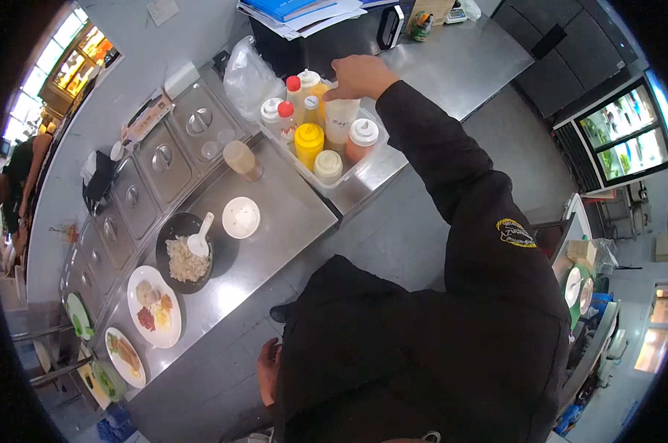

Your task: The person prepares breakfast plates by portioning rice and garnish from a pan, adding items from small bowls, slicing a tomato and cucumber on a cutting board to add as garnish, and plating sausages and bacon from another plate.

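Observation:
With arm outstretched, my right hand [364, 77] grips the upper end of a translucent squeeze bottle [340, 124] with handwriting on it, hiding its cap. That bottle stands among several others in a clear plastic bin [314, 181]. Around it are a yellow squeeze bottle [309, 147], one with orange-pink sauce [361, 141], a cream-coloured one [328, 167] and red-capped bottles [286, 119]. Low at my side, my left hand [268, 368] hangs beside the steel counter [267, 213], partly hidden by my black clothing; I see nothing in it.
On the counter are a tipped squeeze bottle [242, 160], a white bowl [241, 217], a black bowl of rice [187, 260] with a white paddle [200, 238], and two plates of food [156, 326] [128, 374]. Lidded steel pans [162, 158] line the back. A person [21, 183] is far left.

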`<state>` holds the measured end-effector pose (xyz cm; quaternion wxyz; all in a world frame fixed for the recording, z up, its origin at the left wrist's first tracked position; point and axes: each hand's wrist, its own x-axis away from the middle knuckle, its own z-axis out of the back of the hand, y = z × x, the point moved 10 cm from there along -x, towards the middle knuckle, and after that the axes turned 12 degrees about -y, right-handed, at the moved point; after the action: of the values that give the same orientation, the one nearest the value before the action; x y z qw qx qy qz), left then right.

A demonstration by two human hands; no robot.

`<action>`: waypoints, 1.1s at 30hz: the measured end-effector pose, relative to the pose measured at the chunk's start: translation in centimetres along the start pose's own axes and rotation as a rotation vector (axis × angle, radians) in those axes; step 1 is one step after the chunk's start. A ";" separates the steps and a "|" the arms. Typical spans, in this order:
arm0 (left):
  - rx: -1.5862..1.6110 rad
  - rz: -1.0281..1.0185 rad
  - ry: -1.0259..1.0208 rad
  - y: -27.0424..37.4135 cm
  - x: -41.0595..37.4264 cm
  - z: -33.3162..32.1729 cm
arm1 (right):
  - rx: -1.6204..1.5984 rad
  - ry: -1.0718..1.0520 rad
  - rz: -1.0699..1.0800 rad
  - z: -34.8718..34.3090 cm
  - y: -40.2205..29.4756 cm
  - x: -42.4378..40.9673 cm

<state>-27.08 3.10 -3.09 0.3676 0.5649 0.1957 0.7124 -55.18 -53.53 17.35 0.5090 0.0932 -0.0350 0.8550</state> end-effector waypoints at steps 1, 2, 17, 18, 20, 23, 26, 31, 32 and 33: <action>-0.021 0.027 0.020 0.9 0.6 -0.1 | -0.025 -0.065 0.008 -0.8 -0.1 -0.6; -0.014 0.040 0.019 0.5 0.8 -0.5 | -0.050 -0.130 0.017 -1.5 -0.2 -1.3; 0.039 0.022 0.038 -0.7 2.3 -6.4 | -0.356 0.235 0.131 0.3 1.8 2.4; 0.056 0.052 0.030 -0.7 2.5 -6.6 | -0.336 0.192 0.104 -0.2 1.9 2.1; 0.090 0.119 0.026 -1.0 3.0 -7.1 | -0.295 0.107 0.051 -1.7 2.3 1.2; 0.127 0.093 0.046 -1.5 3.7 -7.6 | -0.194 -0.033 0.039 -3.0 1.8 -0.1; 0.129 -0.007 0.106 -1.1 5.1 -8.1 | -0.147 -0.013 0.372 -2.0 -1.1 -0.2; 0.155 0.020 0.333 0.2 9.7 -11.2 | -0.404 0.460 0.768 3.2 -0.9 4.3; 0.229 0.075 0.372 -1.4 10.3 -12.7 | -0.429 0.534 0.714 4.0 0.4 5.2; 0.241 0.041 0.350 -1.4 10.2 -14.3 | -0.452 0.635 0.678 4.4 2.8 6.4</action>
<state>-41.19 13.57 -1.42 0.2430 0.4763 0.3288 0.7784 -60.06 -50.06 23.01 0.1961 -0.2998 -0.0910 0.9292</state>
